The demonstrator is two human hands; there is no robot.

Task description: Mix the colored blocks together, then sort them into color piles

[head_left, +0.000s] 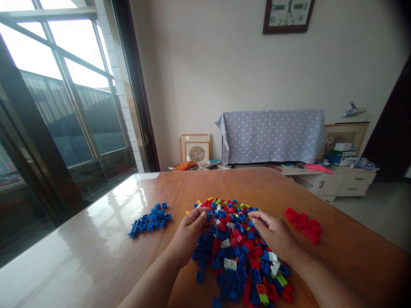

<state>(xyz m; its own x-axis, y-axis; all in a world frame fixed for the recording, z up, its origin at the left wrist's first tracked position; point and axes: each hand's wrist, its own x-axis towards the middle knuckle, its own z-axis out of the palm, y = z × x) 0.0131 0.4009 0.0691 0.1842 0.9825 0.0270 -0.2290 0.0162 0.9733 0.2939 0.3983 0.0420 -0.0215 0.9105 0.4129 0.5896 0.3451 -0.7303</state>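
Note:
A mixed pile of plastic building blocks (237, 237) in blue, red, white, green and yellow lies on the table in front of me. Over its left side is my left hand (192, 229), thumb and forefinger closed at a small blue block (209, 216). My right hand (272, 229) hovers at the pile's right side, its thumb and fingertips drawn together; whatever is between them is too small to make out. To the left sits a separate group of blue blocks (150, 220). A group of red blocks (303, 224) lies off to the right.
The brown wooden table (109, 256) reflects window light at left. Beyond its far edge stands a low white cabinet (343, 182), with a polka-dot cloth (272, 137) draped over something on it. Framed pictures (196, 149) lean on the wall below a clock (289, 16).

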